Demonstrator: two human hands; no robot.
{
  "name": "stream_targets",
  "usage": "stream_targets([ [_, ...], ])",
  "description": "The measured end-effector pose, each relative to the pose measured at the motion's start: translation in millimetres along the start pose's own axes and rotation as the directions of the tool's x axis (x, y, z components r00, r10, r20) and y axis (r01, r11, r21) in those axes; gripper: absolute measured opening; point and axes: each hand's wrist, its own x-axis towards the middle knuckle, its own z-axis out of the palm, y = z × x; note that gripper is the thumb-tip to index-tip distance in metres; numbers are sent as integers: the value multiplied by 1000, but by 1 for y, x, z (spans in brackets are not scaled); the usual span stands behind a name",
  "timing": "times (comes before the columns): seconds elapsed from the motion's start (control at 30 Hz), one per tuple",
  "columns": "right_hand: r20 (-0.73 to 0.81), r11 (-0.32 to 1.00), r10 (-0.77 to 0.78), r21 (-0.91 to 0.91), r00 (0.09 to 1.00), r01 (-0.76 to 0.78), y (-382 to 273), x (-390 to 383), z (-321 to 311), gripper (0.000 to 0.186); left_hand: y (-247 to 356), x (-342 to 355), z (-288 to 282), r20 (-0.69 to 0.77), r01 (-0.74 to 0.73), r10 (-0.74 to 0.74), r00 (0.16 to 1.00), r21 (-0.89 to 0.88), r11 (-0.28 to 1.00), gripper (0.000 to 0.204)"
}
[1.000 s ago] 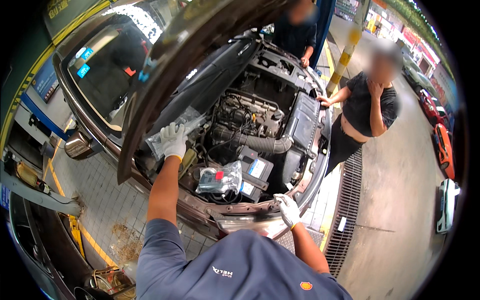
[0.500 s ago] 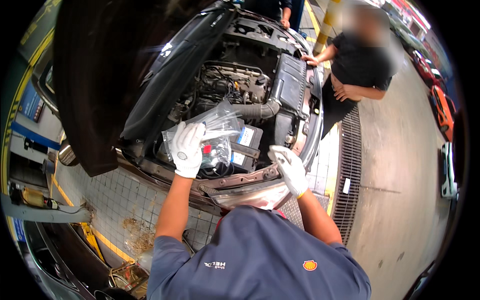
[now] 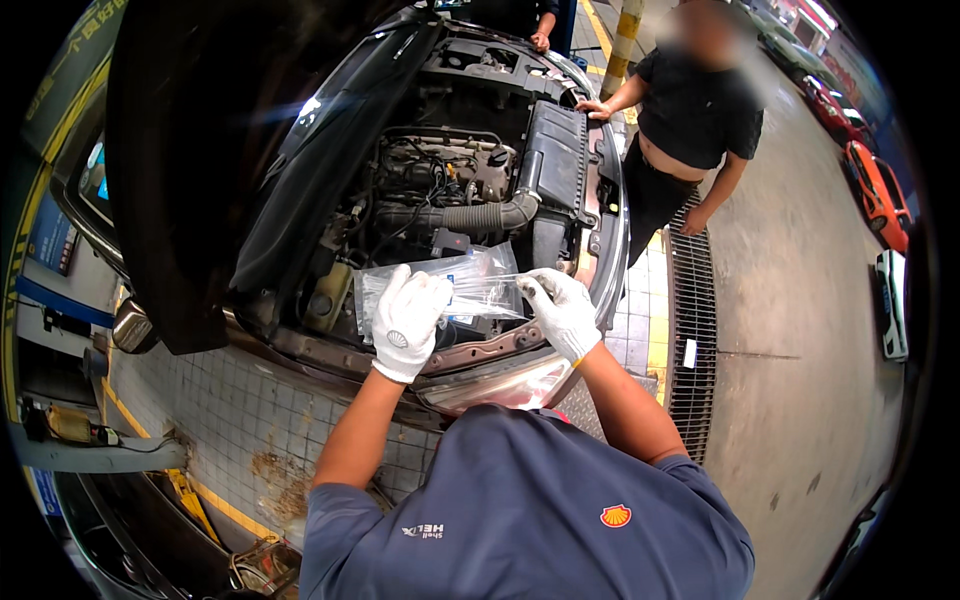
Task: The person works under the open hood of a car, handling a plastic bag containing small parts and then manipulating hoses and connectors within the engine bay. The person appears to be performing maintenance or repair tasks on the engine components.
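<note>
- Both my hands are up over the open engine bay (image 3: 470, 190), both in white work gloves.
- Left hand (image 3: 408, 318) is closed on the near-left part of a clear plastic bag (image 3: 478, 282), fingers wrapped over it from the front.
- Right hand (image 3: 560, 308) pinches the bag's right edge between thumb and fingertips; grip narrow, bag pulled taut between the two hands.
- The bag sits just above the front edge of the bay, near the headlight (image 3: 505, 385). Something small and dark shows through the plastic; I cannot tell what it is.
- My read: I am at the opening step, with the bag held and stretched but not yet torn or emptied.
- Next move, as I judge it, calls for a firm hold with the left while the right pulls at the edge, keeping the contents from dropping into the bay.
- Raised bonnet (image 3: 200, 150) hangs over on my left.
- Another person (image 3: 695, 110) stands at the far side, one hand on the car's edge.
</note>
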Motion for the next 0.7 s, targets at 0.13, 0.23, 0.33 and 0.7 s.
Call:
stream_targets([
  [0.13,-31,997,-62,-42,998,60,18,-1,-2,29,-5,-17,-3,16,45,-45,999,39,998,46],
  [0.23,-140,974,-67,204,988,95,36,-10,-8,16,-20,-39,-7,20,102,-104,994,76,992,45],
  [0.33,-234,887,-105,418,966,198,41,-16,-26,14,-40,-45,-24,1,192,-194,981,147,970,37],
  [0.7,-266,875,-47,454,963,168,55,-44,-63,21,-214,-28,-39,-81,406,-447,891,586,702,44],
])
